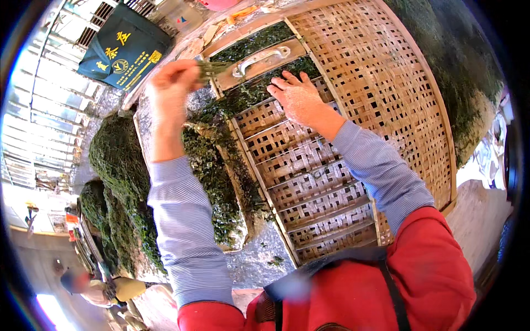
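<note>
My left hand [174, 80], blurred by motion, is pinched round a small bunch of green tea leaves [212, 68] at the upper left of a slatted wooden frame. Spread fingers of my right hand [298, 98] press on a strip of dark green leaves [251, 94] in one of the frame's upper rows. Just above that strip lies a wooden board [226, 81] with a white handle [261, 59]. Another leaf-filled row [254, 43] shows beyond the board. Nearer to me, the slatted frame [323, 196] exposes woven bamboo between its slats.
A large woven bamboo tray [381, 71] extends to the right. Loose leaves [212, 187] lie left of the frame, with tall leaf heaps [124, 160] beyond. A dark green bag [124, 47] stands at the upper left. Another person [105, 289] is at the lower left.
</note>
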